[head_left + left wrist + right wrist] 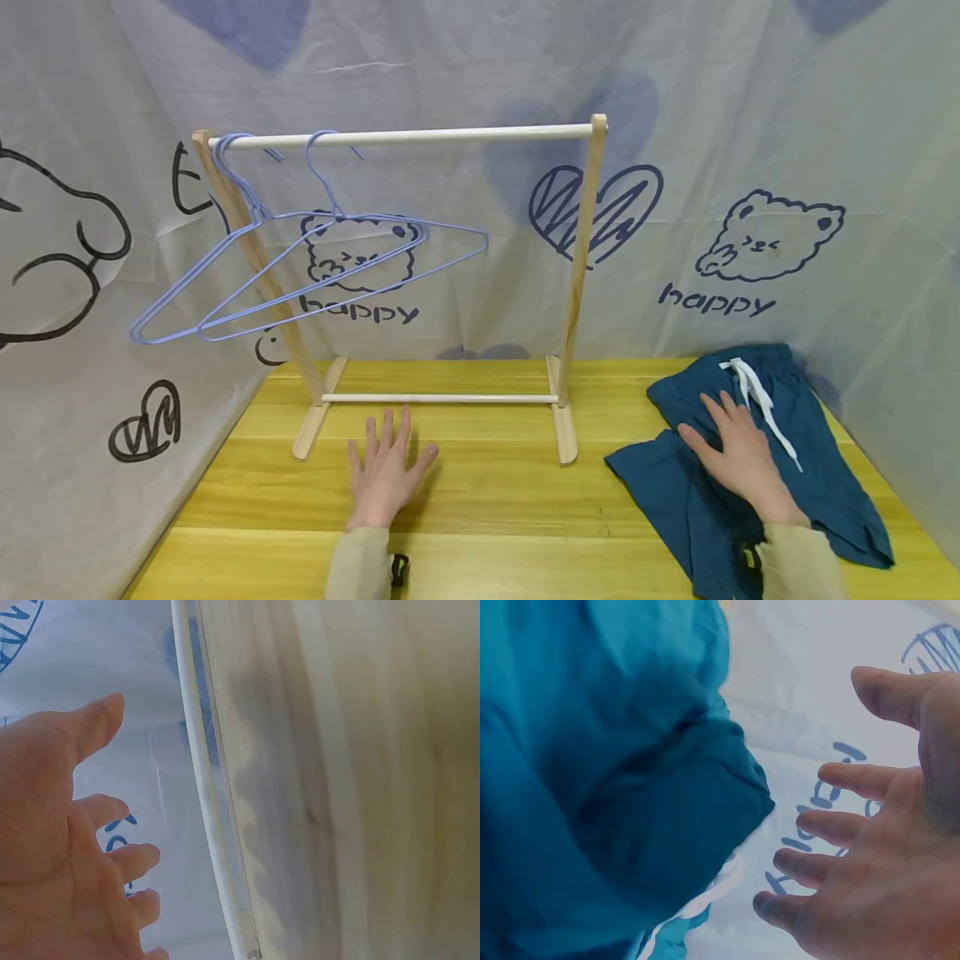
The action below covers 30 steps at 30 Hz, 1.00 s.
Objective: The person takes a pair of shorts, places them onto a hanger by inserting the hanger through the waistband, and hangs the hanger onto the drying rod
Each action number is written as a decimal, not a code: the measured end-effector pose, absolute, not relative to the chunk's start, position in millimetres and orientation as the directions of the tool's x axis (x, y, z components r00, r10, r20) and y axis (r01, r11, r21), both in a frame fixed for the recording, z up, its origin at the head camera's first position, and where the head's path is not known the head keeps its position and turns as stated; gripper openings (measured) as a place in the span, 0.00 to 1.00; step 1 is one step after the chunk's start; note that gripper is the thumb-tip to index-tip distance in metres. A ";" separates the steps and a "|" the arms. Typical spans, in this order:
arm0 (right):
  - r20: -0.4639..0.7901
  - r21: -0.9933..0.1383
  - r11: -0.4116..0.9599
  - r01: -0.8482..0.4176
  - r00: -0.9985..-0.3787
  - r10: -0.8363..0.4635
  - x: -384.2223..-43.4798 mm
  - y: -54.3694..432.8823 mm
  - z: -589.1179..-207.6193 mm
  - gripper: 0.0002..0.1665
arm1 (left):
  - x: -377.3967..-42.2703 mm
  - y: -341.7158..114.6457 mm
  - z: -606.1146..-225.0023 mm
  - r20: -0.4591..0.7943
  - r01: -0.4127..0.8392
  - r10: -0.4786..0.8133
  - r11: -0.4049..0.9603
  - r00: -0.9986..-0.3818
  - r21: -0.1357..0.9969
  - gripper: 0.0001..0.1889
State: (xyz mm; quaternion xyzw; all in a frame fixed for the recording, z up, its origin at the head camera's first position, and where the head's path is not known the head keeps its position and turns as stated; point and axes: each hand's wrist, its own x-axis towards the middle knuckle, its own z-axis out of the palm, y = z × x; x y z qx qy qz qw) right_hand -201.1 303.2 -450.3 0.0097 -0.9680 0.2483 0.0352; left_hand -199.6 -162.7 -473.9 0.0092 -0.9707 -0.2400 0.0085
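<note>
My left hand [385,475] hovers over the wooden table with its fingers spread, just in front of the rack's lower bar [442,398]. It holds nothing; the left wrist view shows the same spread hand [75,817] apart from the tabletop. My right hand [738,454] is above a pair of dark teal shorts [813,467] with a white drawstring [753,387]. In the right wrist view a gap shows between that hand [877,832] and the shorts' cloth [615,787]. The shorts lie unevenly, one leg partly folded.
A wooden clothes rack [581,258] with a white top rod [450,135] stands at the back of the table [495,492]. Blue wire hangers [258,212] hang on its left side. A printed cloth backdrop [465,308] rises behind and beside the table.
</note>
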 end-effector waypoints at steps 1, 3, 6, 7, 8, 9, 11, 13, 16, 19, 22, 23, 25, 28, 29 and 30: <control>0.072 -0.491 0.870 -0.042 -0.997 -0.008 -202.2 306.0 -449.1 0.49 | -199.6 -161.1 -473.7 0.012 -0.006 -0.013 0.884 -1.000 0.468 0.42; 0.069 -0.508 0.860 -0.052 -0.997 -0.019 -205.0 312.7 -446.9 0.49 | -199.0 -157.2 -473.3 0.021 0.013 0.004 0.882 -1.000 0.471 0.42; 0.060 -0.522 0.851 -0.054 -0.998 -0.026 -209.8 323.9 -444.7 0.48 | -197.8 -150.7 -473.0 0.031 0.043 0.032 0.882 -0.999 0.469 0.41; 0.055 -0.524 0.850 -0.051 -0.998 -0.027 -211.3 327.8 -444.3 0.48 | -197.3 -148.3 -473.2 0.033 0.054 0.043 0.882 -0.999 0.469 0.41; 0.052 -0.526 0.849 -0.050 -0.998 -0.026 -212.9 331.5 -444.0 0.48 | -196.9 -145.9 -473.8 0.039 0.066 0.054 0.881 -0.998 0.468 0.41; 0.051 -0.529 0.847 -0.049 -0.998 -0.025 -214.6 335.1 -443.9 0.48 | -196.3 -143.5 -474.2 0.048 0.082 0.067 0.880 -0.997 0.469 0.41; 0.049 -0.529 0.847 -0.044 -0.999 -0.021 -218.1 341.8 -444.3 0.48 | -195.2 -138.8 -475.4 0.064 0.112 0.092 0.874 -0.994 0.473 0.40; 0.043 -0.533 0.846 -0.033 -0.999 -0.012 -221.9 348.0 -444.6 0.48 | -194.7 -134.1 -476.8 0.086 0.146 0.119 0.868 -0.989 0.474 0.40; 0.032 -0.541 0.841 -0.006 -0.999 0.013 -227.0 356.7 -445.0 0.48 | -194.0 -125.8 -477.3 0.108 0.200 0.169 0.861 -0.980 0.468 0.39; 0.015 -0.569 0.822 0.028 -0.999 0.044 -229.8 365.7 -444.4 0.49 | -194.4 -116.3 -477.2 0.114 0.263 0.237 0.848 -0.965 0.460 0.38; 0.015 -0.589 0.807 0.049 -0.997 0.072 -231.6 373.8 -444.7 0.50 | -193.6 -105.8 -476.2 0.120 0.332 0.312 0.831 -0.942 0.446 0.38; 0.020 -0.588 0.807 0.054 -0.997 0.081 -232.5 376.1 -445.3 0.50 | -193.7 -102.2 -476.7 0.123 0.356 0.336 0.830 -0.934 0.431 0.39; 0.016 -0.578 0.812 0.077 -0.994 0.106 -234.6 380.0 -446.6 0.51 | -192.6 -94.3 -475.8 0.128 0.402 0.385 0.820 -0.914 0.408 0.39; -0.026 -0.552 0.822 0.139 -0.988 0.150 -238.1 385.1 -449.3 0.55 | -190.8 -81.3 -474.0 0.113 0.462 0.455 0.804 -0.884 0.374 0.40; -0.059 -0.545 0.821 0.170 -0.985 0.164 -239.1 386.9 -450.1 0.57 | -190.5 -76.6 -473.2 0.100 0.478 0.477 0.799 -0.873 0.365 0.40; -0.095 -0.533 0.821 0.201 -0.979 0.178 -240.2 388.5 -451.1 0.59 | -190.0 -71.7 -471.7 0.084 0.492 0.498 0.791 -0.863 0.363 0.40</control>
